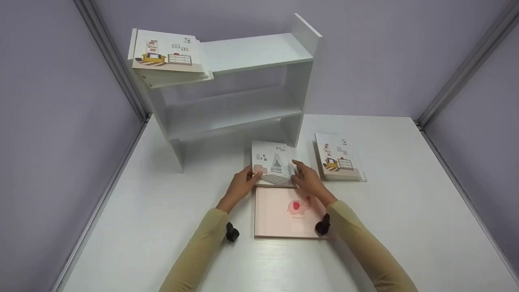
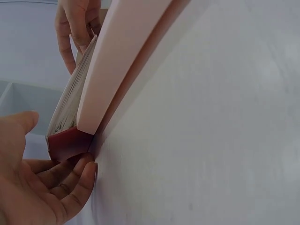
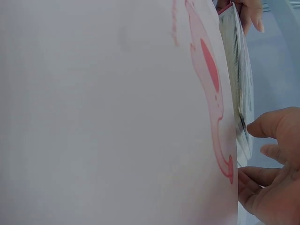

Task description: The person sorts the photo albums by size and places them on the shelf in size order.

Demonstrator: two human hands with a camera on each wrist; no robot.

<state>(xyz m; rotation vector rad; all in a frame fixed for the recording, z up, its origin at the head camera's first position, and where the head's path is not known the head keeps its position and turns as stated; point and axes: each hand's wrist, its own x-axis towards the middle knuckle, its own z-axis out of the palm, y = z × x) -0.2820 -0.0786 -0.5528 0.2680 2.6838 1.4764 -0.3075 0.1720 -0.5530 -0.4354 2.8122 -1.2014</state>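
A book (image 1: 273,160) with a tent drawn on its white cover lies in front of the shelf, between my two hands. In the left wrist view its red spine (image 2: 70,143) and page edges show. My left hand (image 1: 242,184) holds its left side, fingers curled low at the spine, thumb over the near corner. At the right side my right hand (image 1: 310,178) holds it, with the thumb (image 3: 262,125) at the edge and the other fingers lower down. A pink book (image 1: 279,215) with an elephant on it lies just nearer, partly under my right forearm.
Behind stands a white shelf unit (image 1: 235,115); books (image 1: 168,48) with a room picture lie on its top at the left. Another such book (image 1: 338,158) lies on the white table (image 1: 405,211) to the right. Black devices (image 1: 232,233) sit at both wrists.
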